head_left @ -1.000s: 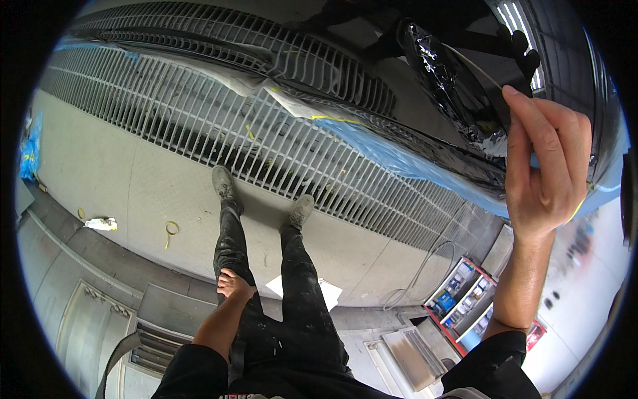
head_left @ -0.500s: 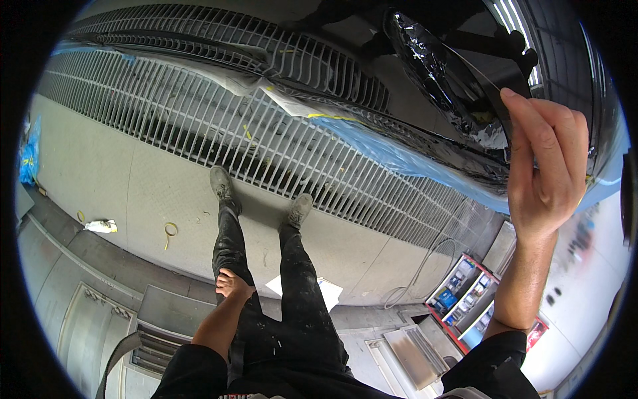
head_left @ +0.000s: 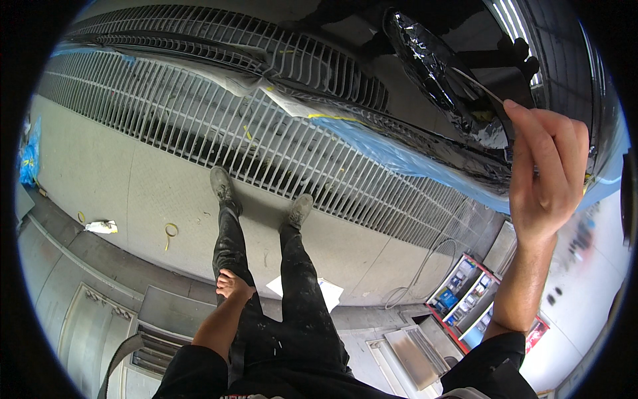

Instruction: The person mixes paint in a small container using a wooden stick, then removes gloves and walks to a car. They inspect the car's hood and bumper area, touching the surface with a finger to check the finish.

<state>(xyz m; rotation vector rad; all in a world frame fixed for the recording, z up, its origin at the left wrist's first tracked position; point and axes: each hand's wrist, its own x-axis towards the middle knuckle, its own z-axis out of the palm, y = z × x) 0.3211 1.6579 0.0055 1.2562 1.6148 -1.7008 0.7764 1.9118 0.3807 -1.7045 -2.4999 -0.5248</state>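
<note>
Movement: one bare right hand has its fingertips slightly lower, toward 6 o'clock, and the far end of one thin, pale, slightly curved strand has come down too.
Strand: one, leaving the right fingertips toward 10 o'clock; its material I cannot tell.
Right fingers: thumb and forefinger pinched together on the strand's near end.
Left hand: one bare left hand, at half past 7, rests on black trousers, fingers bent; whether they grip cloth I cannot tell.
Film: one long, crinkled, glossy black piece, at 1 to 2 o'clock.
Sheeting: thin, wrinkled, translucent blue plastic, nearer 2 o'clock.
Floor: slatted grey grating, from 10 o'clock inward; two yellow rings, near 9 o'clock.
Shoes: two, dusty grey.
</note>
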